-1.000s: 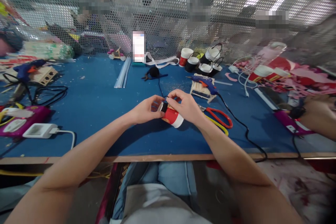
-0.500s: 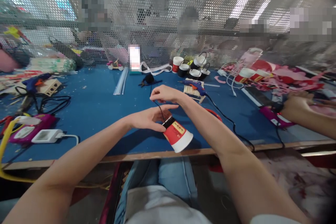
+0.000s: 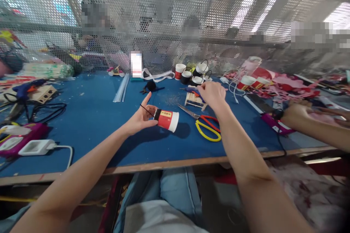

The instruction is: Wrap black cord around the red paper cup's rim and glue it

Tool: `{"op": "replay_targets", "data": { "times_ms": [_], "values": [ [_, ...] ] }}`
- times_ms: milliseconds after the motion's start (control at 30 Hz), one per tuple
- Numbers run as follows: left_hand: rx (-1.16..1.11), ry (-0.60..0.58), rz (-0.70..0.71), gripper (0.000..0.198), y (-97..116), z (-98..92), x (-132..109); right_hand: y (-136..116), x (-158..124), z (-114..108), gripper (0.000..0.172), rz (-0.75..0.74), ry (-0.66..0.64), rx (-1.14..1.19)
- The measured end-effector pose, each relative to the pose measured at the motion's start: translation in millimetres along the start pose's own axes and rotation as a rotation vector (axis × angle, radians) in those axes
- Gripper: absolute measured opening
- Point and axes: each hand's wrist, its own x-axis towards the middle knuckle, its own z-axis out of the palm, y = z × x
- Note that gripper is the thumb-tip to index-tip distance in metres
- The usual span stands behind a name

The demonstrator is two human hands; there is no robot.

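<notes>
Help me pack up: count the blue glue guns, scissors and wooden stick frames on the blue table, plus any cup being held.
Glue guns: 2, left glue gun and middle glue gun by the right hand.
Scissors: 1.
Stick frames: 2, left frame and middle frame.
Paper cup in the left hand: 1.
Total: 6.

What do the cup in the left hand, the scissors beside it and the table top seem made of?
The cup looks like paper: matte red print, white rim, black band. The scissors have shiny metal blades and glossy red and yellow handles, probably plastic. The table top is a matte blue covering, perhaps felt or cloth, over a wood-looking edge.
</notes>
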Motion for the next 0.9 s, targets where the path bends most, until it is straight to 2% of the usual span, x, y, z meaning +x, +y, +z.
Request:
{"op": "replay_targets", "data": {
  "times_ms": [133, 233, 367, 567, 667, 767, 900],
  "values": [
    [0.043, -0.025, -0.001, 0.107, -2.1, 4.1, -2.4, 21.3, 18.9, 21.7, 0.028, 0.054, -0.167, -0.034],
    [0.076, -0.035, -0.001, 0.104, -5.8, 2.8, -3.2, 25.6, 24.3, 38.0, 0.025, 0.056, -0.207, -0.005],
    [0.089, -0.034, 0.012, 0.105, -9.7, 0.3, -3.3, 24.4, 24.7, 44.6, 0.029, 0.105, -0.166, 0.062],
    [0.109, -0.054, 0.059, 0.104, -16.2, -2.5, -3.3, 27.0, 22.4, 42.9, 0.054, 0.177, -0.022, 0.252],
    [0.132, -0.059, 0.071, 0.104, -19.5, -4.3, -3.0, 26.7, 14.6, 38.2, 0.039, 0.131, -0.02, 0.393],
    [0.158, -0.053, 0.067, 0.103, -20.7, -5.9, -2.1, 18.9, -4.3, 27.3, 0.015, 0.04, -0.104, 0.546],
    [0.189, -0.034, 0.104, 0.101, -19.5, -9.6, 0.6, -2.4, -40.6, 13.3, 0.023, -0.152, -0.21, 0.907]
  ]
}}
